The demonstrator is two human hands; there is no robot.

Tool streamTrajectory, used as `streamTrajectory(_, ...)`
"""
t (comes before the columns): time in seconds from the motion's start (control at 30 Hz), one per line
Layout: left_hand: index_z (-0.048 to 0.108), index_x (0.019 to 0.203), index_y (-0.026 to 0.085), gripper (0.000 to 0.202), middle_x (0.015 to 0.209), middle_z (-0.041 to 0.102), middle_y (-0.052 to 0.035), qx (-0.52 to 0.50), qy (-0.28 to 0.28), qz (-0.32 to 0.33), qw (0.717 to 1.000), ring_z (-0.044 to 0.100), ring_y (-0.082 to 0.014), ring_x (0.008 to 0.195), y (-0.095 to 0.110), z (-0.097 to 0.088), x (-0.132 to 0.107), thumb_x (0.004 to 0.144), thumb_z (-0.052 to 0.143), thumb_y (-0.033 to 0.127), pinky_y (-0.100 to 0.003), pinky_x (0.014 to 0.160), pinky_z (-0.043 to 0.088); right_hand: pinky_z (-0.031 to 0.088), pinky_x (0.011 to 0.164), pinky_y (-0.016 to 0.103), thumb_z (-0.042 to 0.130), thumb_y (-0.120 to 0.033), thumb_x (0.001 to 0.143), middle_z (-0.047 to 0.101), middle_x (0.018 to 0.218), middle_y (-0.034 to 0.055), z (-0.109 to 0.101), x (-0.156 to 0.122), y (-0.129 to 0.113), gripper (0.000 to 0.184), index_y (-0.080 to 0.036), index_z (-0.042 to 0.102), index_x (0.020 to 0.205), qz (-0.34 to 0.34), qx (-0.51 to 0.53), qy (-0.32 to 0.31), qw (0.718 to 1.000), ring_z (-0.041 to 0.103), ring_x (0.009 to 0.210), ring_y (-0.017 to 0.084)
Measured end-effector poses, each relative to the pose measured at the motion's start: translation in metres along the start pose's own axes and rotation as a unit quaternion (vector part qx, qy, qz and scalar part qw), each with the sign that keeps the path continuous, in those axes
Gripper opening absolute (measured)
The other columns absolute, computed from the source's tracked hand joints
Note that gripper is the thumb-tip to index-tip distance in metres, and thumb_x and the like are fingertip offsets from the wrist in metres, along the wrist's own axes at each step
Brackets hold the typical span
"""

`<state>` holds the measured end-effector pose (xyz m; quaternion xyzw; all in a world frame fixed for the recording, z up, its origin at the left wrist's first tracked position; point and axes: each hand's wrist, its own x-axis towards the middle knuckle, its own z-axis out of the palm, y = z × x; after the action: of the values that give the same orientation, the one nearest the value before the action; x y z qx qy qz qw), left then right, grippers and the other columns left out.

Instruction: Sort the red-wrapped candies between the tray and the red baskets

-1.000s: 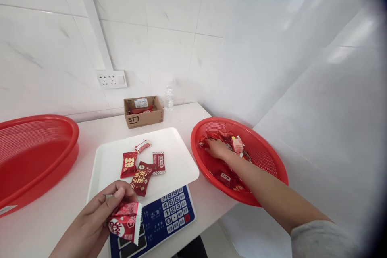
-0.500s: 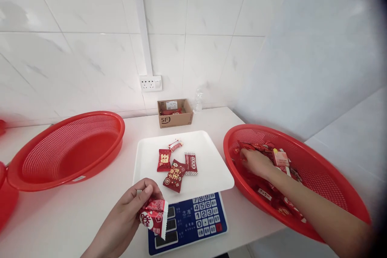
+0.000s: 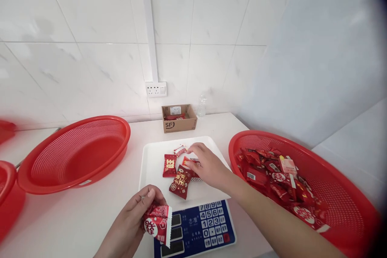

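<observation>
My left hand [image 3: 139, 213] grips a red and white snack packet [image 3: 157, 223] in front of the scale [image 3: 196, 225], over its display side. Above the white weighing tray [image 3: 151, 187], my right hand [image 3: 207, 165] pinches a small red snack packet [image 3: 188, 162], mostly covered by the fingers. On the tray lie a red packet with gold characters [image 3: 169, 165], a larger dark red packet [image 3: 181, 182] and a small white and red packet [image 3: 180, 150]. Another packet with a dotted edge [image 3: 196, 174] is partly hidden under my right hand.
To the right stands a red basket [image 3: 341, 177] holding many snack packets [image 3: 281, 177]. A second red basket [image 3: 121, 145] is at the left, with part of another beside it. At the back are a cardboard box [image 3: 180, 125] and a clear plastic bottle [image 3: 201, 106].
My right hand has come out of the right basket and moved left over the tray with a small packet. My left hand still holds its packet. The view has shifted slightly.
</observation>
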<state>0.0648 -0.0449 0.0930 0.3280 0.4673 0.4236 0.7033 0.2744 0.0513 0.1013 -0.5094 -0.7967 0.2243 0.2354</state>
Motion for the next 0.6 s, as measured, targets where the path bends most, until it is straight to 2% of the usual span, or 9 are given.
streamTrajectory(0.07,0.060,0.073,0.017,0.035,0.069,0.055,0.0003,0.000,0.008,0.002,1.000,0.044,-0.0100,0.060,0.000,-0.003,-0.003,0.078,0.060,0.052,-0.020,0.056,0.035,0.034,0.100,0.044,0.052,-0.037,0.087,0.032,0.143,0.0143,0.010,0.007,-0.001,0.038,-0.021,0.050,0.122,-0.004,-0.016,-0.035,0.999,0.030,0.133,0.027)
streamTrajectory(0.1,0.060,0.073,0.017,0.035,0.069,0.055,0.0003,-0.003,0.013,0.003,1.000,0.044,-0.0101,0.060,0.001,-0.005,-0.005,0.078,0.060,0.051,-0.020,0.056,0.035,0.026,0.104,0.049,0.051,-0.045,0.086,0.021,0.149,0.0161,0.015,0.009,-0.001,0.050,-0.021,0.046,0.130,0.003,-0.029,-0.058,0.998,0.017,0.138,0.030)
streamTrajectory(0.13,0.060,0.073,0.017,0.034,0.069,0.055,0.0004,-0.006,0.017,0.004,1.000,0.045,-0.0101,0.060,0.001,-0.006,-0.006,0.078,0.060,0.051,-0.020,0.056,0.035,0.019,0.106,0.053,0.049,-0.053,0.085,0.013,0.152,0.0172,0.019,0.012,-0.001,0.061,-0.020,0.040,0.135,0.012,-0.041,-0.080,0.996,0.008,0.140,0.033)
streamTrajectory(0.2,0.059,0.073,0.017,0.033,0.068,0.055,0.0005,-0.014,0.022,0.004,1.000,0.044,-0.0102,0.060,0.001,-0.007,-0.007,0.079,0.059,0.050,-0.020,0.055,0.035,0.010,0.107,0.059,0.043,-0.063,0.083,0.006,0.154,0.0167,0.027,0.014,-0.002,0.072,-0.021,0.033,0.141,0.018,-0.061,-0.117,0.991,-0.001,0.140,0.036)
streamTrajectory(0.27,0.059,0.073,0.017,0.033,0.068,0.054,0.0006,-0.018,0.018,0.005,1.000,0.044,-0.0102,0.059,0.001,-0.007,-0.008,0.079,0.059,0.050,-0.020,0.055,0.035,0.007,0.106,0.061,0.039,-0.067,0.082,0.008,0.154,0.0148,0.034,0.015,-0.004,0.074,-0.024,0.031,0.142,0.007,-0.078,-0.139,0.987,-0.001,0.140,0.036)
streamTrajectory(0.33,0.058,0.072,0.017,0.033,0.068,0.054,0.0005,-0.018,0.012,0.006,1.000,0.043,-0.0102,0.059,0.001,-0.007,-0.009,0.079,0.059,0.050,-0.021,0.055,0.035,0.007,0.106,0.060,0.038,-0.068,0.082,0.015,0.153,0.0136,0.041,0.016,-0.007,0.075,-0.023,0.033,0.142,-0.012,-0.093,-0.143,0.985,0.003,0.140,0.036)
streamTrajectory(0.5,0.058,0.073,0.017,0.033,0.068,0.054,0.0005,-0.016,0.008,0.007,1.000,0.044,-0.0104,0.060,0.000,-0.006,-0.011,0.080,0.058,0.049,-0.021,0.056,0.035,0.020,0.109,0.048,0.041,-0.062,0.085,0.046,0.138,0.0105,0.048,0.022,-0.007,0.064,-0.018,0.049,0.132,-0.083,-0.095,-0.084,0.988,0.027,0.133,0.030)
streamTrajectory(0.6,0.059,0.076,0.018,0.032,0.071,0.054,0.0012,-0.020,0.021,0.013,0.999,0.045,-0.0102,0.061,0.000,-0.009,-0.013,0.080,0.057,0.050,-0.020,0.056,0.036,0.017,0.109,0.052,0.043,-0.058,0.087,0.049,0.135,0.0109,0.044,0.017,-0.010,0.057,-0.020,0.052,0.128,-0.093,-0.098,-0.050,0.990,0.034,0.129,0.029)
